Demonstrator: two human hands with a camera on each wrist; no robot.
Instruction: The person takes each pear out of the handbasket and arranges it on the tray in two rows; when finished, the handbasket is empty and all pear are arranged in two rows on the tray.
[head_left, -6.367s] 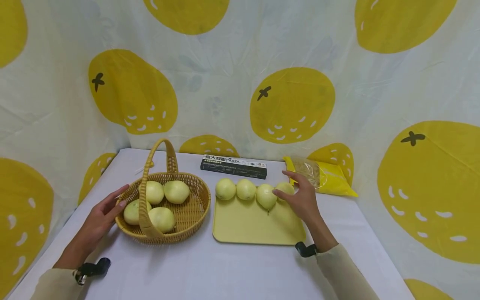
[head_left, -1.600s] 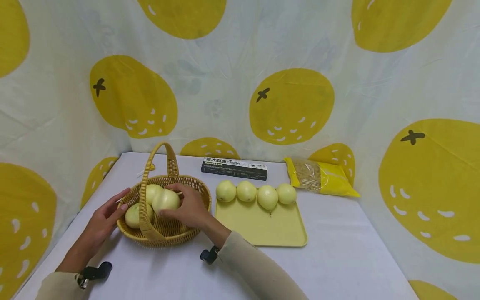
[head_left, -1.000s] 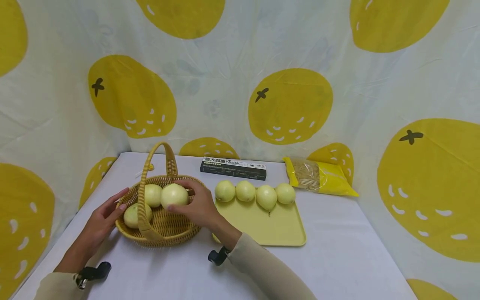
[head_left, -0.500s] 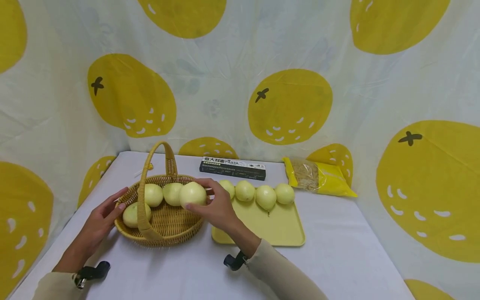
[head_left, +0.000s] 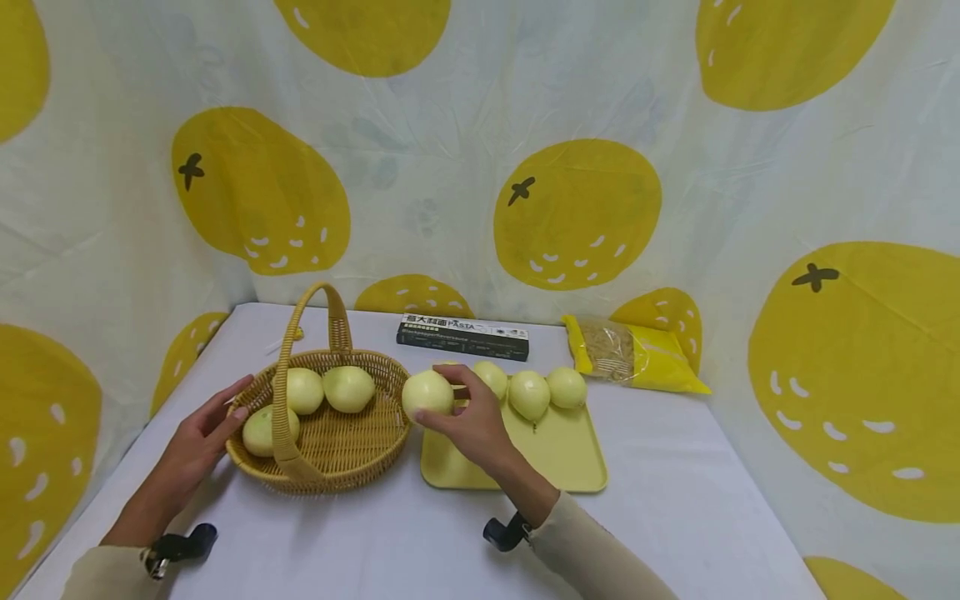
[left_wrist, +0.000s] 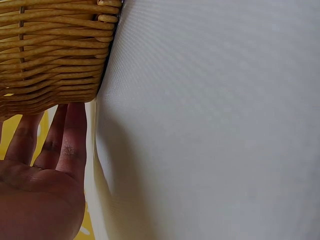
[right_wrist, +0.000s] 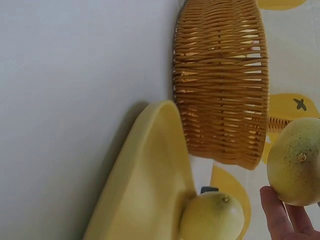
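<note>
My right hand point(head_left: 474, 421) holds a pale yellow-green pear point(head_left: 427, 397) between thumb and fingers, above the gap between basket and tray. In the right wrist view the held pear point(right_wrist: 296, 161) is raised at the right edge. My left hand point(head_left: 197, 437) rests against the left side of the wicker basket point(head_left: 367, 471); in the left wrist view its fairly straight fingers point(left_wrist: 75, 140) touch the woven wall. Three pears point(head_left: 348, 389) lie in the basket's left and back part. Along the yellow tray's point(head_left: 525, 475) back edge sits a row of pears point(head_left: 529, 395), the leftmost mostly hidden.
A black-and-white pasta box point(head_left: 462, 337) lies behind the tray. To its right is a yellow bag of pasta point(head_left: 637, 354). The basket's tall arched handle point(head_left: 281, 392) stands upright. A patterned curtain point(head_left: 427, 167) closes off the back and sides of the white table.
Earlier the right hand was at the tray's rightmost pear, with several pears in the basket. Since then it has gripped a basket pear, lifted it and carried it right. The left hand stays put.
</note>
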